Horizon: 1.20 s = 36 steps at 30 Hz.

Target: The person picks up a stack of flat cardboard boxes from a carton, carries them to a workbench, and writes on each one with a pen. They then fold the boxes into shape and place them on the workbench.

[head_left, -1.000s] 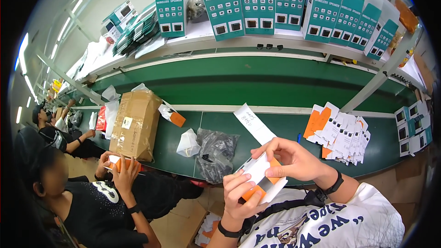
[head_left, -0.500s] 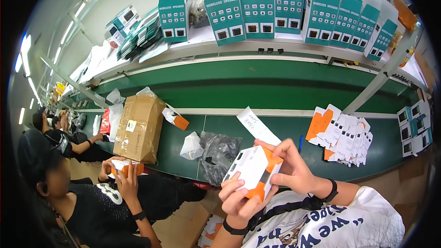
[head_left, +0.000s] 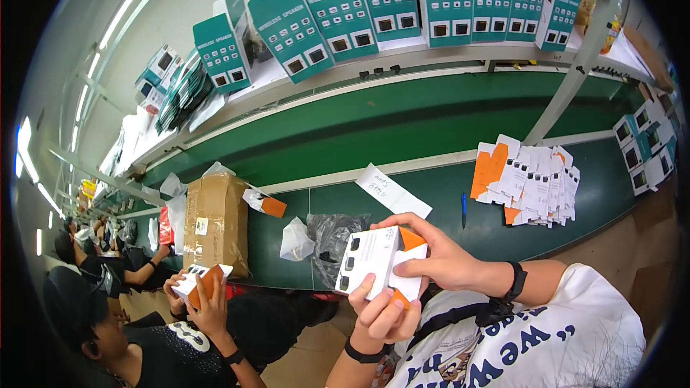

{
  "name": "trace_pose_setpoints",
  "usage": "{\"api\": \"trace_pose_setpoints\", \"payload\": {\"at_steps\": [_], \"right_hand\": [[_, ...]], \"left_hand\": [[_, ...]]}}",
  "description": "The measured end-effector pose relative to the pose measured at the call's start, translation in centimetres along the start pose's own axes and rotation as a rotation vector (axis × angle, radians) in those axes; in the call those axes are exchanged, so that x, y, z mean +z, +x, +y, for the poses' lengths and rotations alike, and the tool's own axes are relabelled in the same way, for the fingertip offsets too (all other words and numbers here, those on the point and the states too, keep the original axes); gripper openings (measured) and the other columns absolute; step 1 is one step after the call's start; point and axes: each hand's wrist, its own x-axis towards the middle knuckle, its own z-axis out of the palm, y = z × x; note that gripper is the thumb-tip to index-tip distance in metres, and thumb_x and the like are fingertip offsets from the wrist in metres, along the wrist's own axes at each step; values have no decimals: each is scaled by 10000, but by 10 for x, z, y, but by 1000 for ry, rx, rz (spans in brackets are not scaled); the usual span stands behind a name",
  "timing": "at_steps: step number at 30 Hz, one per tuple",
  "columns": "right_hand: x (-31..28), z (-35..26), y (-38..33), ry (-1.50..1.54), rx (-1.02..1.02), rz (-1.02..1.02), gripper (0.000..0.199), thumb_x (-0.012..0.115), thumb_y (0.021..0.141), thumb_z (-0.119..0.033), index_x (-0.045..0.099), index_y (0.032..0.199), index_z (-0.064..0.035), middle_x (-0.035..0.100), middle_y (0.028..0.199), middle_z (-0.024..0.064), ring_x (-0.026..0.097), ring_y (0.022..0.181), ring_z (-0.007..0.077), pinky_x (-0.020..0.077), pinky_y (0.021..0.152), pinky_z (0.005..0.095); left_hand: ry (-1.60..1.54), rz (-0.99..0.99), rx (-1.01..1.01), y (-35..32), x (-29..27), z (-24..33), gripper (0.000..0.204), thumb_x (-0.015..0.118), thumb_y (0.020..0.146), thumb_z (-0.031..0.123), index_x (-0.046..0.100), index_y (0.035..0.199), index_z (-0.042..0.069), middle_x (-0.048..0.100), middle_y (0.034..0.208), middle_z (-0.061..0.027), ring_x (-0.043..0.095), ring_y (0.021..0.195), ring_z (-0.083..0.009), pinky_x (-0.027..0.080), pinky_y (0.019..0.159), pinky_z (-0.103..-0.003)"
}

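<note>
A small white and orange carton (head_left: pixel 370 259) is held in front of my body, above the near edge of the green bench. My left hand (head_left: pixel 381 312) grips it from below, its fingers along the lower side. My right hand (head_left: pixel 438 262) holds the opposite end, with the thumb pressed on a white flap (head_left: pixel 408 282) and the fingers behind the box. Dark product pictures show on the carton's white face. Whatever is inside it is hidden.
Flat orange-white cartons (head_left: pixel 532 183) lie piled right of a blue pen (head_left: pixel 463 210). A paper slip (head_left: pixel 392 190), black plastic bag (head_left: pixel 338 233) and brown box (head_left: pixel 212 226) are on the bench. Teal boxes (head_left: pixel 338 11) line the shelf. At left, a co-worker (head_left: pixel 158 330) holds a similar carton.
The carton has turned so more of its printed white face shows. My right thumb has moved onto the white end flap, now folded across the opening. The view has shifted right.
</note>
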Motion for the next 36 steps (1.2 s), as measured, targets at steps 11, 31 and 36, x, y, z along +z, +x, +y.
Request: {"api": "trace_pose_setpoints", "payload": {"at_steps": [11, 31, 36], "right_hand": [[-17, 3, 7, 105, -4, -98, 603, 616, 874, -84, 455, 1456, -89, 476, 1464, 113, 444, 1385, 227, 407, 1134, 378], [-48, 74, 40, -912, -346, -153, 534, 774, 810, -189, 501, 1245, -44, 522, 1362, 203, 493, 1348, 385, 394, 1128, 435], [-146, 106, 13, -1194, -86, 76, 397, 754, 829, -156, 578, 1161, -30, 565, 1262, 211, 553, 1225, 403, 452, 1052, 421]], "left_hand": [[129, 9, 8, 1, 13, -11, 760, 995, 638, 248, 460, 1177, 265, 358, 1211, -41, 444, 1086, -185, 529, 892, -358], [-753, 369, -1434, -102, 42, -49, 802, 806, 858, 78, 278, 1458, 12, 510, 1352, -142, 557, 1225, -224, 484, 1010, -364], [-386, 146, -1425, -151, 44, -60, 845, 926, 706, 120, 371, 1337, 28, 572, 1298, -166, 599, 1193, -252, 481, 1020, -387]]}}
